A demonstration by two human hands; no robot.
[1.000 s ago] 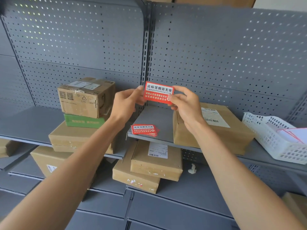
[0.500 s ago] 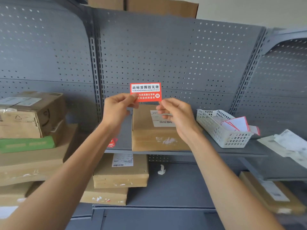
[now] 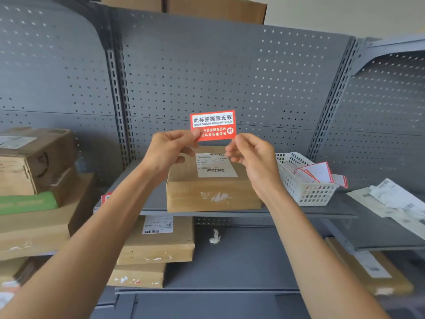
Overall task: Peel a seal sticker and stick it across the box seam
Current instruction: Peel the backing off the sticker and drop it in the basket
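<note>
I hold a red seal sticker (image 3: pixel 213 125) with white Chinese print upright in front of the pegboard. My left hand (image 3: pixel 169 151) pinches its lower left corner. My right hand (image 3: pixel 250 155) has its fingertips at the lower right corner; whether they grip it I cannot tell. Just below and behind the sticker, a flat brown cardboard box (image 3: pixel 212 189) with a white shipping label lies on the grey shelf (image 3: pixel 282 211). A stack of red stickers (image 3: pixel 106 198) peeks out at the shelf's left end, mostly hidden by my left forearm.
A white plastic basket (image 3: pixel 305 187) holding red-edged backing sheets stands right of the box. Loose papers (image 3: pixel 395 203) lie further right. Stacked boxes (image 3: pixel 34 180) fill the left side, and more parcels (image 3: pixel 156 245) rest on the lower shelf.
The view swung to the right, so the flat box now sits centred under my hands and the left stack slid toward the edge. Both hands stay at the sticker's lower corners.
</note>
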